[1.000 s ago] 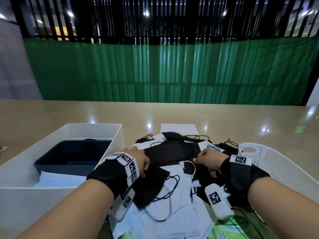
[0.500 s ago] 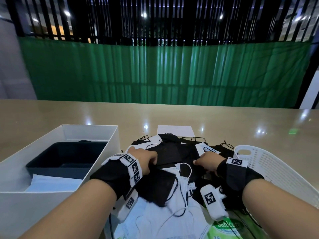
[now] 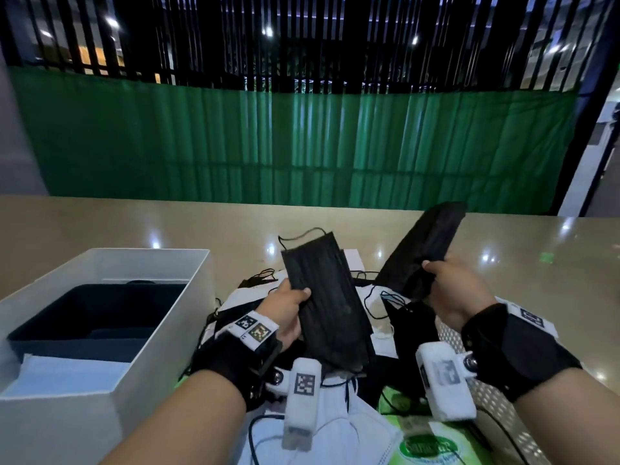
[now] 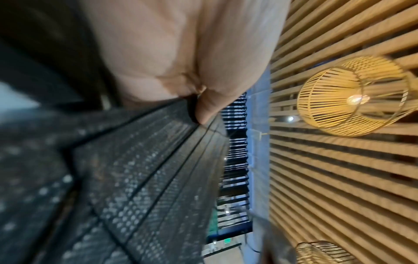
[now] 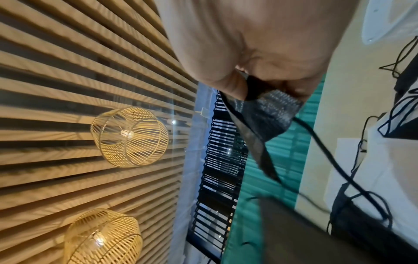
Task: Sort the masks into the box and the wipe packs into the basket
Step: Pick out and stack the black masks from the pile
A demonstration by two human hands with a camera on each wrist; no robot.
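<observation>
My left hand (image 3: 290,308) grips a black mask (image 3: 327,297) by its left edge, raised upright above the pile; the left wrist view shows the thumb on that black mask (image 4: 140,169). My right hand (image 3: 449,290) pinches another black mask (image 3: 422,250), lifted and tilted up to the right; in the right wrist view its fabric and ear loop hang from the fingers (image 5: 269,110). Beneath lies a pile of white masks (image 3: 339,427) and black ones. A green wipe pack (image 3: 426,448) lies at the near edge, partly hidden by my right wrist camera.
A white box (image 3: 161,317) with a dark insert and a pale sheet stands on the left. A white perforated basket (image 3: 486,397) sits at the right, largely hidden behind my right wrist. Beige tabletop (image 3: 134,223) stretches beyond; a green curtain stands behind.
Both hands pressed on the pile before; now each has lifted a black mask up off it, the right one higher and farther to the right.
</observation>
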